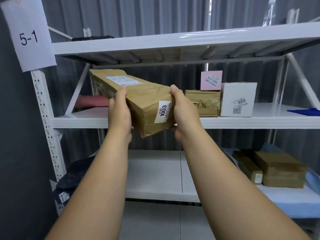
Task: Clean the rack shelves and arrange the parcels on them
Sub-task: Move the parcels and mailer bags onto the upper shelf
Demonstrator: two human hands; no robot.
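A long brown parcel (138, 94) marked 1003 is held tilted over the front edge of the middle shelf (78, 122), its far end reaching back over the shelf to the left. My left hand (119, 111) grips its left side and my right hand (181, 111) grips its right side near the end. To the right on the same shelf stand a flat brown parcel (202, 104), a pink box (211, 80) on top of it, and a white box (238, 99) marked 3008. A reddish parcel (91, 101) lies behind the long one at the left.
A blue cloth (304, 111) lies at the right end of the middle shelf. The lower shelf (155, 174) holds two brown parcels (270, 168) at the right and a dark bag (74, 179) at the left. A paper sign 5-1 (29, 37) hangs on the left post.
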